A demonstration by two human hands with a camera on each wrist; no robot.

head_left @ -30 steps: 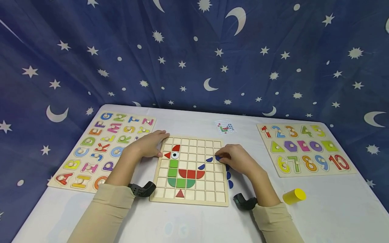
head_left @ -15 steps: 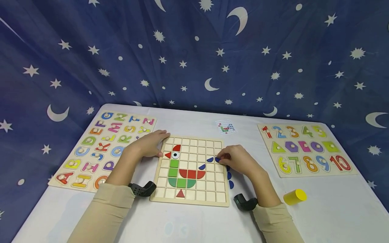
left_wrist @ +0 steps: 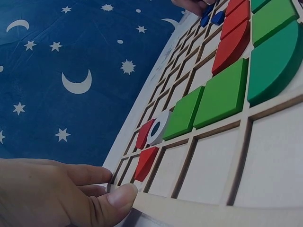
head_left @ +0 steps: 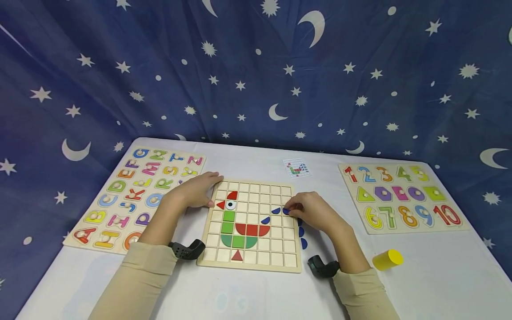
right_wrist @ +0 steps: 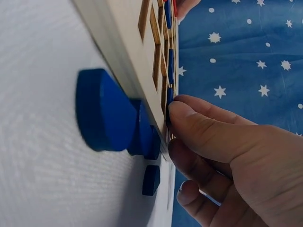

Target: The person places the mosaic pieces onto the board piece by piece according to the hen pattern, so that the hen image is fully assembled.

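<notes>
Right hand [head_left: 316, 213] pinches blue piece [head_left: 286, 210] at grid board [head_left: 256, 262], 3 o'clock edge. Lower it flat, rotate until seated in cell. Left hand [head_left: 196, 191], fingers relaxed, presses board's 10 o'clock corner; maintain pressure. Spare blue pieces [head_left: 302, 237] on worktop [head_left: 256, 293], just beside.

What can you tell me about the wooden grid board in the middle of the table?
The wooden grid board is pale, square and lies flat on the white table, split into small square cells. Red, green and blue pieces form a bird-like figure in it. The left hand rests on its upper left edge; the right hand pinches a blue piece at its right side.
</notes>
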